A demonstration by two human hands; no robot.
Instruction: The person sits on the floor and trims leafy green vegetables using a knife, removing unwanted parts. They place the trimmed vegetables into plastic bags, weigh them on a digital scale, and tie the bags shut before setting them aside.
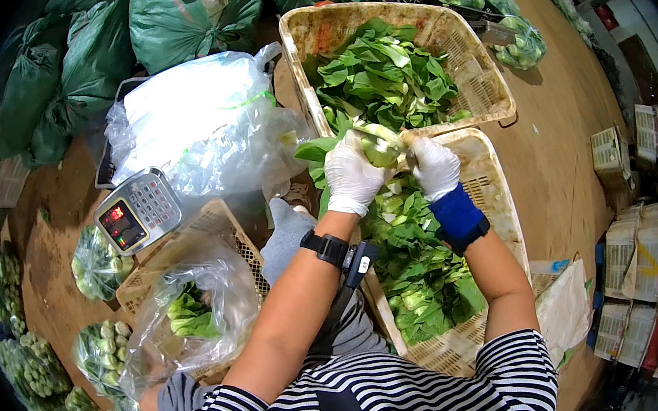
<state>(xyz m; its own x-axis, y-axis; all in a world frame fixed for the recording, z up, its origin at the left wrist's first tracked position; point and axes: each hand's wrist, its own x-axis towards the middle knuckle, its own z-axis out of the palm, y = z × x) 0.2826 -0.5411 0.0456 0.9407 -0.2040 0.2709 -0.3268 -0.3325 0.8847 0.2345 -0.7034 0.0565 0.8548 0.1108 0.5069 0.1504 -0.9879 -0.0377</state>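
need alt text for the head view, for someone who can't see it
A person's gloved left hand holds a leafy green vegetable, the right hand close beside it, over pale crates of loose greens. To the left are a digital scale, clear plastic bags and an open bag holding more greens; green sacks sit at the far left.

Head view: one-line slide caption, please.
Gloved left hand grips a leafy green, gloved right hand close beside it, by crates of loose greens.
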